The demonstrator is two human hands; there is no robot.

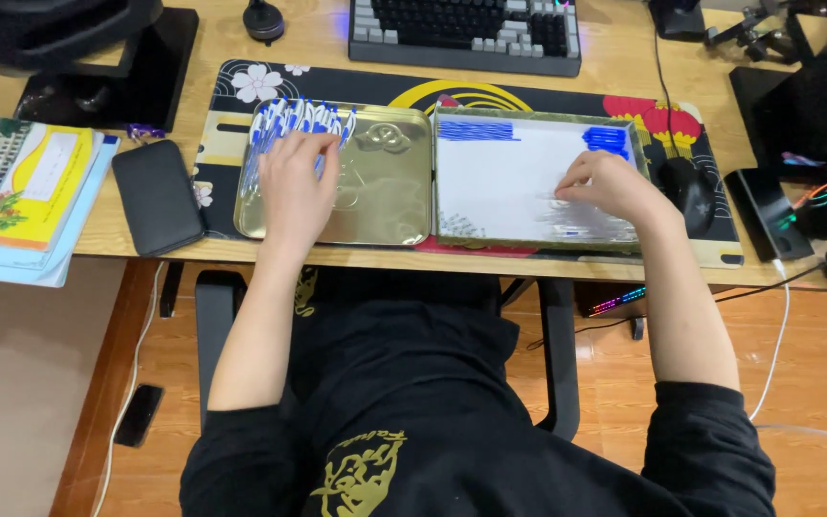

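**Black top, gold print**

The person wears a black top with loose sleeves that end near the elbows, leaving both forearms bare. The fabric is plain and dark, creased across the chest and bunched a little at each sleeve hem. A gold print sits on the front, low in view: curling script above a rounded, ornate figure; its detail is too small to make out. A smaller gold mark shows higher up, near the bench edge. The left hand (296, 187) and right hand (608, 185) are bare, with no rings, watch or gloves visible.
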